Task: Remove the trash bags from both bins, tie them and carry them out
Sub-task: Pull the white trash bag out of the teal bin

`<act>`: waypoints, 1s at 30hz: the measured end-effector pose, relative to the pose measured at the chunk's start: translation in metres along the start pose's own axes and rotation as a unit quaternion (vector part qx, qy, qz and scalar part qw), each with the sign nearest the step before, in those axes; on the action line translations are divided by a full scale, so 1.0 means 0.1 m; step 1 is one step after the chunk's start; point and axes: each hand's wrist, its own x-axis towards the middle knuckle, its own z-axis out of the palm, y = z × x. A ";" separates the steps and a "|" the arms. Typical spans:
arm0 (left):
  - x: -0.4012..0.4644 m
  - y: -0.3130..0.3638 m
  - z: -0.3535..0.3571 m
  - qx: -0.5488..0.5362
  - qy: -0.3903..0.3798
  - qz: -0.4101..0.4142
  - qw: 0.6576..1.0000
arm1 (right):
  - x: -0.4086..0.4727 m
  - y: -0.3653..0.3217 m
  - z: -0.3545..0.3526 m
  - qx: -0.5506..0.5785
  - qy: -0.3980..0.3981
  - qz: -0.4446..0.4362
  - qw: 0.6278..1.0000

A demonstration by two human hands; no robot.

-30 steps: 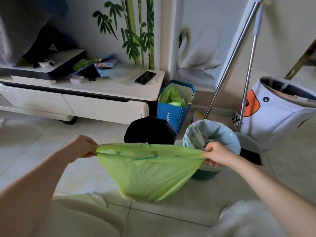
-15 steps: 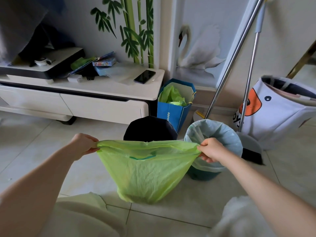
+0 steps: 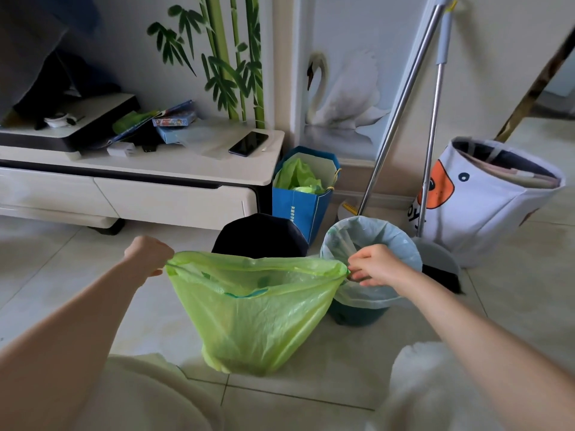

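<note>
A green trash bag (image 3: 252, 312) hangs in front of me above the tiled floor, its mouth stretched flat between my hands. My left hand (image 3: 147, 255) grips the bag's left top corner. My right hand (image 3: 373, 265) pinches the right top corner. Behind the bag stands a dark bin (image 3: 259, 234) with no liner visible. To its right is a teal bin (image 3: 357, 315) lined with a pale blue trash bag (image 3: 389, 237); my right hand is in front of its rim.
A white TV cabinet (image 3: 155, 194) runs along the left wall, with a phone (image 3: 248, 143) on top. A blue paper bag (image 3: 300, 203) holds green bags. A broom and dustpan (image 3: 435, 259) lean by a white fabric basket (image 3: 485, 200) at the right.
My hands have moved slightly closer together and the bag's mouth is a little less taut. The bag still hangs between both hands.
</note>
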 end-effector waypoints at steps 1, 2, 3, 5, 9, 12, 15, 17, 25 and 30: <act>-0.03 0.03 0.04 0.036 0.015 0.013 0.999 | -0.02 0.02 -0.03 0.003 0.001 -0.003 1.000; -0.09 0.07 0.07 0.059 0.023 0.020 0.998 | -0.04 0.04 -0.06 0.006 0.004 -0.004 1.000; -0.13 0.11 0.11 0.065 0.020 0.024 0.997 | -0.05 0.07 -0.09 0.011 0.008 -0.004 1.000; -0.21 0.18 0.22 0.046 0.003 0.027 0.999 | -0.08 0.13 -0.15 0.018 0.013 0.003 1.000; -0.44 0.38 0.52 -0.002 -0.040 0.063 0.997 | -0.16 0.28 -0.29 0.023 0.020 0.027 0.999; -0.64 0.61 0.81 -0.032 -0.101 0.088 0.990 | -0.17 0.46 -0.40 0.012 0.023 0.043 0.999; -0.78 0.81 1.14 -0.036 -0.157 0.108 0.981 | -0.13 0.63 -0.50 -0.005 0.031 0.071 0.997; -0.87 0.91 1.36 -0.031 -0.187 0.127 0.974 | -0.08 0.72 -0.56 -0.011 0.042 0.087 0.995; -0.83 1.10 2.18 0.021 -0.250 0.156 0.955 | 0.33 1.08 -0.82 0.012 0.067 0.163 0.984; -0.77 1.10 2.52 0.128 -0.255 0.172 0.943 | 0.61 1.32 -0.92 0.043 0.078 0.198 0.976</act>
